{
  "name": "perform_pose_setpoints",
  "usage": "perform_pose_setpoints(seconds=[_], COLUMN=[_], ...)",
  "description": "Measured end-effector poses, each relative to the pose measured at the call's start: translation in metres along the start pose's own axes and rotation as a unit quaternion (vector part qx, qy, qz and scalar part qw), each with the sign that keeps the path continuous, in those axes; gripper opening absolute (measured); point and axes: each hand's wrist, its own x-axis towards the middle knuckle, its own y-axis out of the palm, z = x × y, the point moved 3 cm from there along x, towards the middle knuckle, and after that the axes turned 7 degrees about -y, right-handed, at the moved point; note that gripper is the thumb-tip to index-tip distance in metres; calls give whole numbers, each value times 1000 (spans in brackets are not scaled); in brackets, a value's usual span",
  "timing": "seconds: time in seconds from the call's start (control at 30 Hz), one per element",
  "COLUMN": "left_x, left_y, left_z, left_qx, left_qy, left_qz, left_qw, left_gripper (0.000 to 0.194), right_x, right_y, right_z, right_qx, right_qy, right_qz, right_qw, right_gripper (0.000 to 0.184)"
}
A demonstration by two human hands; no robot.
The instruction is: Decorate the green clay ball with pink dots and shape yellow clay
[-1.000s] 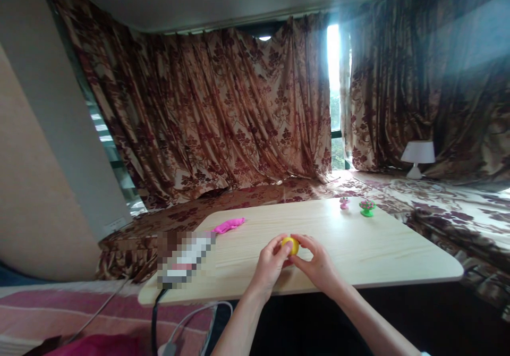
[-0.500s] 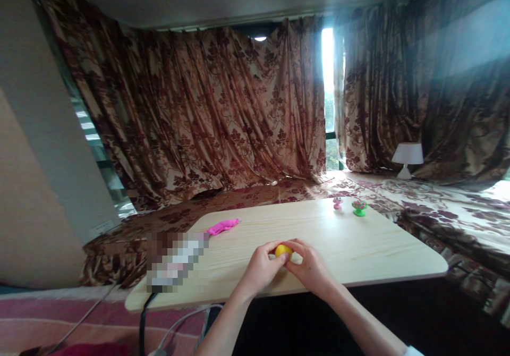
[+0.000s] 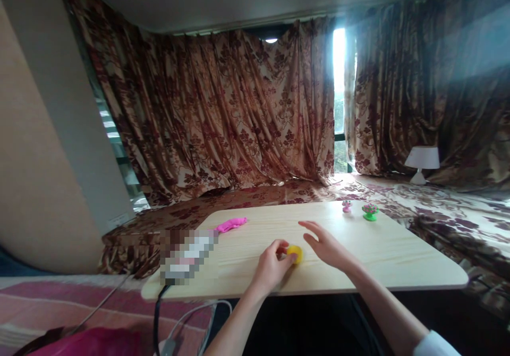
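Between the thumb and fingers of my left hand [image 3: 274, 264] is a round yellow piece, perhaps a lump of modelling clay or a ball [image 3: 295, 254], held just over the near part of the pale wooden table [image 3: 255, 284]. My right hand [image 3: 327, 245] hovers to the right of it, apart from it, fingers stretched out and nothing in them. Farther back on the right stand a small pink footed piece [image 3: 347, 206] and a larger green footed piece with pink dots [image 3: 370, 212].
A bright pink, limp item [image 3: 232, 224] lies at the table's back left, beside a pixelated object [image 3: 189, 257] with a black cable [image 3: 156, 313]. A white lamp [image 3: 422, 159] stands on the patterned ledge behind, before floral curtains [image 3: 239, 111].
My right hand has let go of the yellow piece and moved off to the right, its fingers opening. The left hand keeps its hold. The whole view has shifted slightly.
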Motion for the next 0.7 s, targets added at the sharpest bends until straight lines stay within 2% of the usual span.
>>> perform_pose_setpoints(seconds=[0.07, 0.17, 0.27, 0.37, 0.47, 0.6, 0.7], left_x=[-2, -4, -5, -6, -3, 5, 11], left_y=[1, 1, 0, -1, -2, -3, 1], left_z=[-1, -4, -8, -10, -8, -2, 1], left_qx=[-4, -19, -33, -37, -31, -5, 8], left_qy=[10, 16, 24, 25, 21, 22, 17], left_qz=[1, 11, 19, 16, -3, -64, -60], left_qw=[1000, 1000, 999, 999, 999, 998, 998], left_gripper=[29, 28, 26, 24, 24, 29, 30], right_x=[14, 22, 14, 2, -10, -27, -40], right_y=[-1, 14, 29, 23, -18, -117, -179], right_z=[-6, -9, -6, -8, -29, -88, -129], right_qx=[-7, -11, -15, -22, -38, -93, -135], right_qy=[9, 10, 8, 6, 20, 128, 218], right_qz=[-7, -2, -9, -21, -47, -135, -178], right_qw=[1000, 1000, 1000, 1000, 998, 978, 950], right_gripper=[34, 28, 25, 23, 25, 30, 39])
